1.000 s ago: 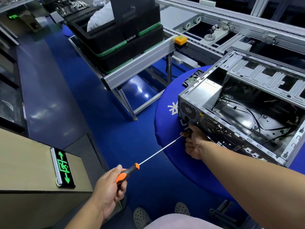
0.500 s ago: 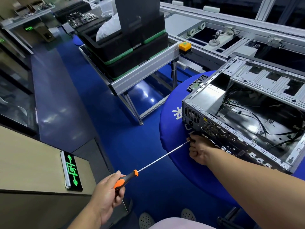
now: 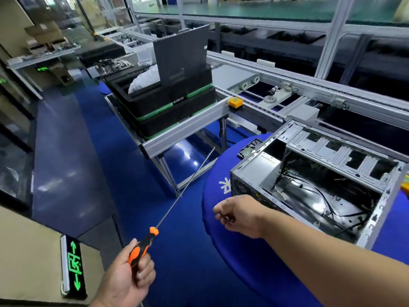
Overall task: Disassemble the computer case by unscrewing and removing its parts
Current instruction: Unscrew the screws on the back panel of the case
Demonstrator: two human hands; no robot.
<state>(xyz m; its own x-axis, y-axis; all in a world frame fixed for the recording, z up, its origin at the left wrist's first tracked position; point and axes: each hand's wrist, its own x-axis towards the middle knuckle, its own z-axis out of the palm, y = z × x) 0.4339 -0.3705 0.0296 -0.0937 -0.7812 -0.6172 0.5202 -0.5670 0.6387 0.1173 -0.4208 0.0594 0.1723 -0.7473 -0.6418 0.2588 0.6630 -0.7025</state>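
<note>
The open grey computer case (image 3: 332, 149) lies on its side on a round blue table (image 3: 243, 273), at the right. Inside it are a silver power supply box (image 3: 263, 171) and loose black cables. My left hand (image 3: 126, 282) grips the orange and black handle of a long screwdriver (image 3: 141, 247). Its thin shaft points up and away, clear of the case. My right hand (image 3: 241, 216) hovers just in front of the case's rear panel, fingers pinched on a small dark piece that looks like a screw.
A metal conveyor frame carries stacked black trays (image 3: 172, 107), with an orange button (image 3: 235, 102) at its corner. A green exit sign (image 3: 74, 267) sits on a beige cabinet at the lower left. A black part (image 3: 249, 149) lies behind the case. Glossy blue floor lies between them.
The screwdriver tip has left the case's rear panel and swung up to the left. My right hand has drawn back from the panel with its fingers pinched. The view has tilted upward.
</note>
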